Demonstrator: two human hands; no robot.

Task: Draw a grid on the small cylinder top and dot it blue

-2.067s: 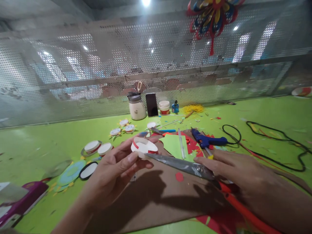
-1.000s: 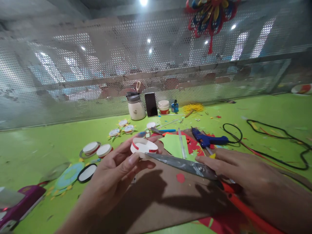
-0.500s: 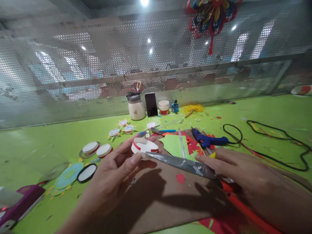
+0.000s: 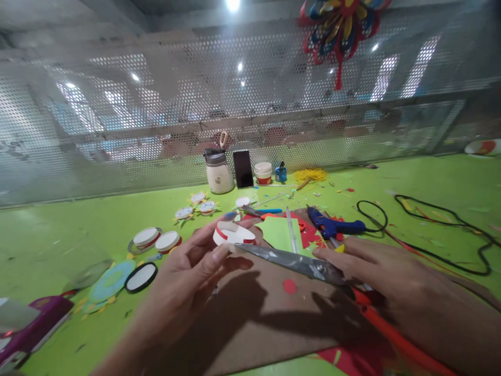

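Observation:
Between the fingers and thumb of my left hand point(image 4: 203, 266) is a white paper ring with red edging point(image 4: 234, 235), tilted so its inside shows. My right hand point(image 4: 376, 277) grips a pair of scissors point(image 4: 289, 260) with orange-red handles. Their blades look closed together, and the tip touches or lies just in front of the ring's lower rim, close to my left thumb. I cannot tell whether paper lies between the blades. Below both hands lies a brown board point(image 4: 250, 334), with a red paper disc point(image 4: 289, 286) on it.
A blue glue gun point(image 4: 336, 225) with a black cord lies right of a green paper piece point(image 4: 279, 232). White round lids point(image 4: 168, 240) and a black-rimmed disc point(image 4: 141, 277) sit at left. A kettle point(image 4: 219, 175), phone point(image 4: 243, 169) and tub point(image 4: 263, 172) stand at the back.
Almost nothing differs. The ring and scissors sit very slightly further right in the picture, and both hands keep their hold.

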